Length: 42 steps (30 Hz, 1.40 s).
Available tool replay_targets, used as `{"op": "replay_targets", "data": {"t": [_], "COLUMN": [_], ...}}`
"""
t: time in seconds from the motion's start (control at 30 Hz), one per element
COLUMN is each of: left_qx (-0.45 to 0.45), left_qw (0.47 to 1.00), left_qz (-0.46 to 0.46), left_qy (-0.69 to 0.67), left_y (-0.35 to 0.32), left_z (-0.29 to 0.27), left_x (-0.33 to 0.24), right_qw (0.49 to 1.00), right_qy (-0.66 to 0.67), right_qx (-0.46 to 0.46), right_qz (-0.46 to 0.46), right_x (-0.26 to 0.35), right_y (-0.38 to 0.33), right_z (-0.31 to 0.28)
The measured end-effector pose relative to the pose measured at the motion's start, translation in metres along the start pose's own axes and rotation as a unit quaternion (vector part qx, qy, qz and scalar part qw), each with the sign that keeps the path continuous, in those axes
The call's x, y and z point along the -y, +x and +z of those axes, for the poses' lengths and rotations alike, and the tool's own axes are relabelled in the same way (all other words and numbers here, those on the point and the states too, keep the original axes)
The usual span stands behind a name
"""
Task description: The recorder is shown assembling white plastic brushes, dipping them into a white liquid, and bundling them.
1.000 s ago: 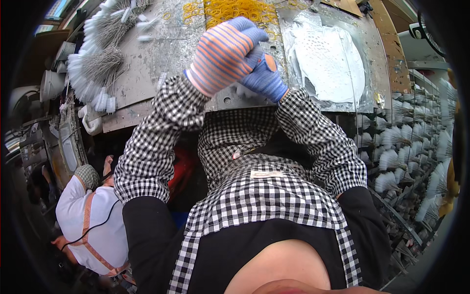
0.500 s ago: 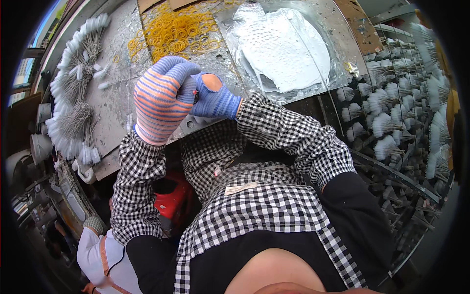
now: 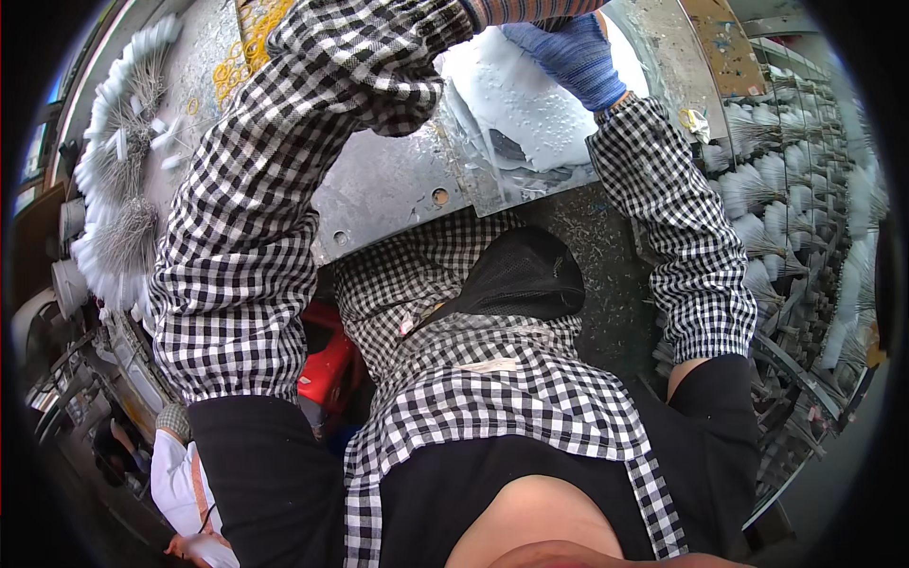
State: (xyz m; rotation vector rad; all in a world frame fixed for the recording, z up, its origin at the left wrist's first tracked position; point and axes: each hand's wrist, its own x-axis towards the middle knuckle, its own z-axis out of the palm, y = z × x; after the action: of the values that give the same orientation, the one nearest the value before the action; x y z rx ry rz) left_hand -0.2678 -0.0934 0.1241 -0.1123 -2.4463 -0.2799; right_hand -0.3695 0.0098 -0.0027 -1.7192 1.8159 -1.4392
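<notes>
Right hand [image 3: 576, 52]: blue glove, at 1 o'clock, laid on the white sheet [image 3: 530, 114]; whether its grip is closed I cannot tell.
Left hand [image 3: 530, 9]: striped cuff only, cut off at 12 o'clock; grip hidden.
White sheet: lies on the metal desk [image 3: 398, 194], likely pressed flat (dimpled surface).
Yellow rings [image 3: 241, 57]: heaped at 11 o'clock, within reach.
Bristle bundles [image 3: 118, 189]: ranked at 9 o'clock.
</notes>
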Motion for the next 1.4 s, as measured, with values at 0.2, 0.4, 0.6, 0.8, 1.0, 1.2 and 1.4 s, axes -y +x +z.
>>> {"op": "replay_targets", "data": {"t": [0.2, 0.4, 0.6, 0.8, 1.0, 1.2, 1.4], "left_qx": [0.032, 0.033, -0.014, -0.031, -0.040, -0.008, 0.008], "left_qw": [0.999, 0.999, 1.000, 0.995, 0.997, 1.000, 1.000], "left_qz": [0.002, -0.012, 0.009, -0.040, -0.005, -0.015, -0.014], "left_qy": [-0.003, -0.005, -0.012, -0.082, -0.066, -0.016, -0.026], "left_y": [-0.011, -0.009, -0.011, -0.023, -0.017, -0.015, -0.018], "left_z": [0.022, 0.020, 0.024, 0.014, 0.021, 0.025, 0.016], "left_x": [0.004, 0.004, 0.012, 0.014, 0.013, 0.005, 0.002], "right_qw": [0.991, 0.995, 0.995, 0.994, 0.999, 0.990, 0.965], "right_qy": [-0.125, -0.096, -0.097, 0.063, -0.046, -0.128, -0.261], "right_qx": [-0.035, -0.014, -0.033, 0.040, -0.008, -0.061, 0.028], "right_qz": [-0.018, -0.037, -0.014, 0.081, -0.017, -0.019, -0.023], "right_x": [-0.048, -0.056, -0.042, -0.028, -0.053, -0.045, -0.047], "right_y": [-0.010, -0.017, -0.006, 0.003, -0.003, -0.011, -0.013], "right_z": [0.024, 0.023, 0.019, 0.023, 0.030, 0.030, 0.031]}}
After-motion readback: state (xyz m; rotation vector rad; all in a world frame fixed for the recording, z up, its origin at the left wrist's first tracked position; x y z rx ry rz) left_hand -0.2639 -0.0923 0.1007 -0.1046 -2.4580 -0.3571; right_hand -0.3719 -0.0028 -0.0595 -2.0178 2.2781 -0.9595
